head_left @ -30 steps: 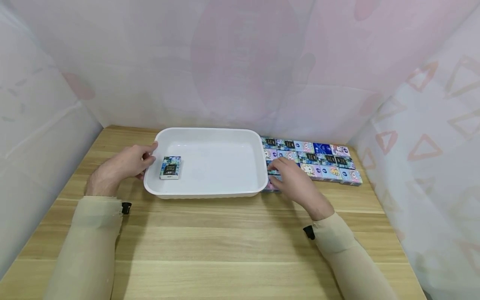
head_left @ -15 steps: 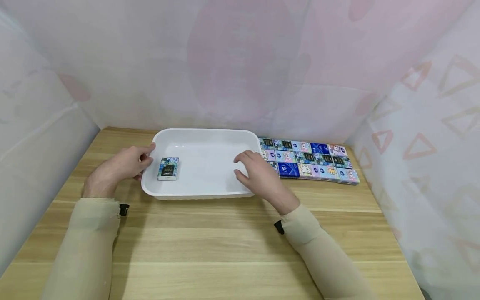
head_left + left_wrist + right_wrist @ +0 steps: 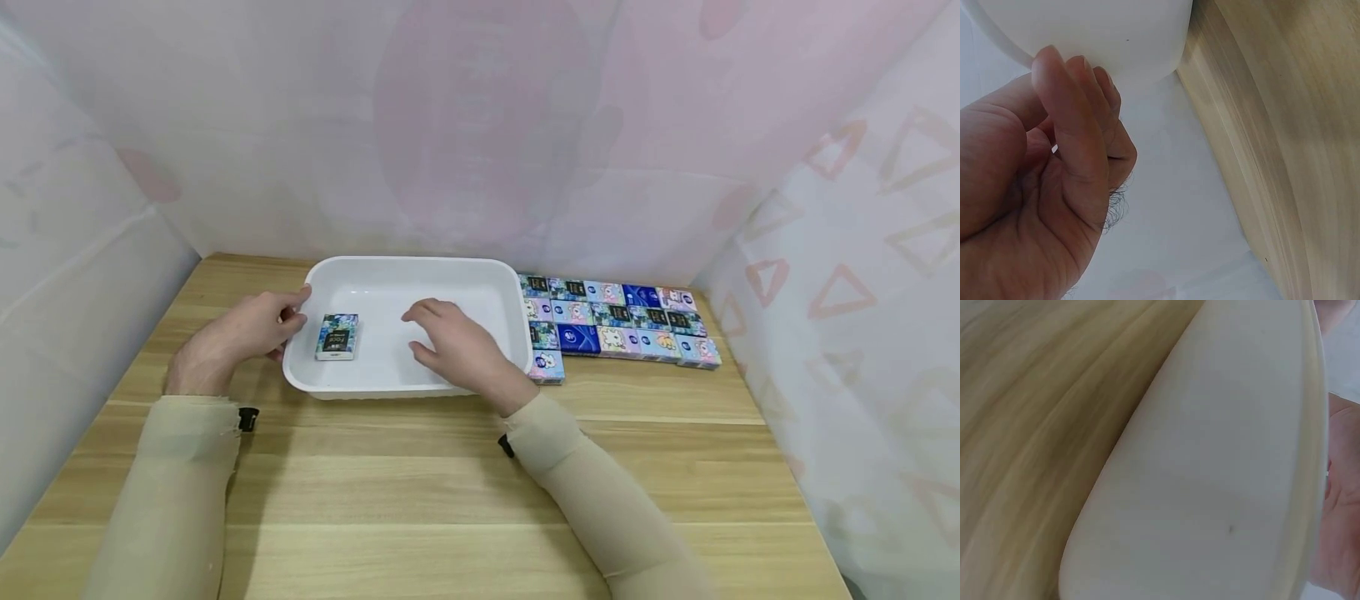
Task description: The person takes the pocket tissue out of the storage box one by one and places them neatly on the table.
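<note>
A white plastic tray (image 3: pixel 405 388) stands near the back of the table. At its left end, my left hand (image 3: pixel 251 327) holds the rim; the left wrist view shows curled fingers (image 3: pixel 1072 119) against the tray's outer wall. Inside the tray, toward the left, lies one flat, box-like tissue pack (image 3: pixel 337 337) with a dark label. Over the tray's middle right is my right hand (image 3: pixel 461 346), thumb and fingers apart with nothing visible between them. The right wrist view mostly shows the tray's wall (image 3: pixel 1191 462), with part of the left hand (image 3: pixel 1344 500) beyond it.
Several tissue packs (image 3: pixel 615 340) lie in rows touching each other, right of the tray. A single pack (image 3: pixel 546 367) sits in front of their left end, close to the tray. Cloth walls (image 3: pixel 480 125) bound the wooden table (image 3: pixel 420 500) at the back and sides.
My right hand has moved left from the packs beside the tray to over its inside, uncovering the single front pack. The left hand keeps its hold on the rim.
</note>
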Available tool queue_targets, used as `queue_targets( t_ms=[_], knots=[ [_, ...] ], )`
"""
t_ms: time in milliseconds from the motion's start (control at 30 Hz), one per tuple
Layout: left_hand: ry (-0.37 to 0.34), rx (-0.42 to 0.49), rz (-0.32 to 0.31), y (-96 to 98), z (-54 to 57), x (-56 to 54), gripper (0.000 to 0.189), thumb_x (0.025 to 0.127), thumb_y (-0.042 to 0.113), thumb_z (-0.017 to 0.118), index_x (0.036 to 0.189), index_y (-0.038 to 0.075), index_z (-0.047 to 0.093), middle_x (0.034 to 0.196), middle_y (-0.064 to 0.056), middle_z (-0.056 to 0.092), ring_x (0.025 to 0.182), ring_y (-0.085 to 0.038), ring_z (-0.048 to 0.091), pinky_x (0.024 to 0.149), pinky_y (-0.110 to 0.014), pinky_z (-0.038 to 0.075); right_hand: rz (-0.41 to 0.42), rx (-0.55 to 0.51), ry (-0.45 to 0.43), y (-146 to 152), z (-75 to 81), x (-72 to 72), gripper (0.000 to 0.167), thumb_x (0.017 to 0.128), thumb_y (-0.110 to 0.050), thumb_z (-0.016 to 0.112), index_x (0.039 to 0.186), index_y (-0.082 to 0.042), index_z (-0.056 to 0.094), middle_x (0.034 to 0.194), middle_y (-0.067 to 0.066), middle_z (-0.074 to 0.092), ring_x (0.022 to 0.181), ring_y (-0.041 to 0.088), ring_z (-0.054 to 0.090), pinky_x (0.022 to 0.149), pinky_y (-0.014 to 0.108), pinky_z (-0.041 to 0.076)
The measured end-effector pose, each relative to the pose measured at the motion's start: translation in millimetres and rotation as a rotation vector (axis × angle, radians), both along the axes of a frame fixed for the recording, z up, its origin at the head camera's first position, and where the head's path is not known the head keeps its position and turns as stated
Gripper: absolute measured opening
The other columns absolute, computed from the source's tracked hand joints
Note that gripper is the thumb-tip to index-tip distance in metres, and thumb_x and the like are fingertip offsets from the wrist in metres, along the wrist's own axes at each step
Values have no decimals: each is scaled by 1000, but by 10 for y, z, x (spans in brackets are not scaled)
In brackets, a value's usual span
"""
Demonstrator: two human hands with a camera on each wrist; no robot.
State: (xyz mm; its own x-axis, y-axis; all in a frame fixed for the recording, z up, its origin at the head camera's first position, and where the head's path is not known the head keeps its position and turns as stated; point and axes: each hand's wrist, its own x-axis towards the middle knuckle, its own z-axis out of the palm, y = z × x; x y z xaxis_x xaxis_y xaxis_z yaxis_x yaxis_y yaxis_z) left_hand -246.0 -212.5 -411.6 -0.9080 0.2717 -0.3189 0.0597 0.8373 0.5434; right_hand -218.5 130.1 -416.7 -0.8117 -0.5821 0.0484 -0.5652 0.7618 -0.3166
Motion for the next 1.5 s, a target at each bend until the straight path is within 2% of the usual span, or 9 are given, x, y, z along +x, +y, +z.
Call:
queue_targets(
  t_ms=[167, 533, 967, 1200, 1333, 1500],
  knots=[
    [2, 3, -3, -1, -2, -6, 66, 121, 9, 58, 180, -7, 31, 115, -26, 64, 80, -25, 66, 66, -30, 64, 25, 40, 8, -213, -35, -33, 48, 118, -29, 74, 164, -16, 66, 175, 5, 62, 165, 25, 58, 138, 38, 49],
    [2, 12, 0, 1, -6, -7, 66, 121, 9, 58, 180, -7, 31, 113, -25, 63, 81, -25, 67, 66, -30, 65, 55, 122, -31, -642, -141, -108, 53, 117, -29, 75, 169, -22, 64, 182, 1, 56, 170, 21, 54, 139, 37, 49],
    [31, 30, -37, -33, -10, -2, 66, 121, 9, 57, 179, -7, 32, 111, -24, 70, 73, -21, 69, 63, -30, 61, 85, 199, -90, -1037, -243, -175, 59, 115, -24, 76, 171, -31, 61, 185, -4, 51, 169, 17, 52, 130, 36, 58],
    [40, 30, -41, -40, -8, -2, 65, 121, 9, 57, 179, -8, 32, 110, -24, 70, 71, -20, 69, 63, -29, 62, 88, 250, -106, -1136, -275, -222, 59, 115, -25, 76, 172, -32, 60, 187, -6, 47, 174, 15, 46, 137, 35, 51],
    [44, 24, -44, -41, -5, 0, 65, 121, 9, 57, 179, -9, 32, 110, -25, 71, 71, -20, 69, 63, -29, 61, 83, 242, -91, -1139, -300, -239, 58, 115, -24, 76, 170, -33, 60, 182, -7, 52, 169, 18, 51, 134, 37, 54],
    [41, 19, -44, -35, -4, 5, 65, 121, 9, 57, 179, -9, 32, 112, -27, 71, 71, -20, 69, 63, -29, 61, 71, 268, -40, -1113, -321, -233, 54, 114, -31, 76, 166, -39, 61, 170, -6, 57, 148, 22, 58, 117, 41, 63]
  ],
)
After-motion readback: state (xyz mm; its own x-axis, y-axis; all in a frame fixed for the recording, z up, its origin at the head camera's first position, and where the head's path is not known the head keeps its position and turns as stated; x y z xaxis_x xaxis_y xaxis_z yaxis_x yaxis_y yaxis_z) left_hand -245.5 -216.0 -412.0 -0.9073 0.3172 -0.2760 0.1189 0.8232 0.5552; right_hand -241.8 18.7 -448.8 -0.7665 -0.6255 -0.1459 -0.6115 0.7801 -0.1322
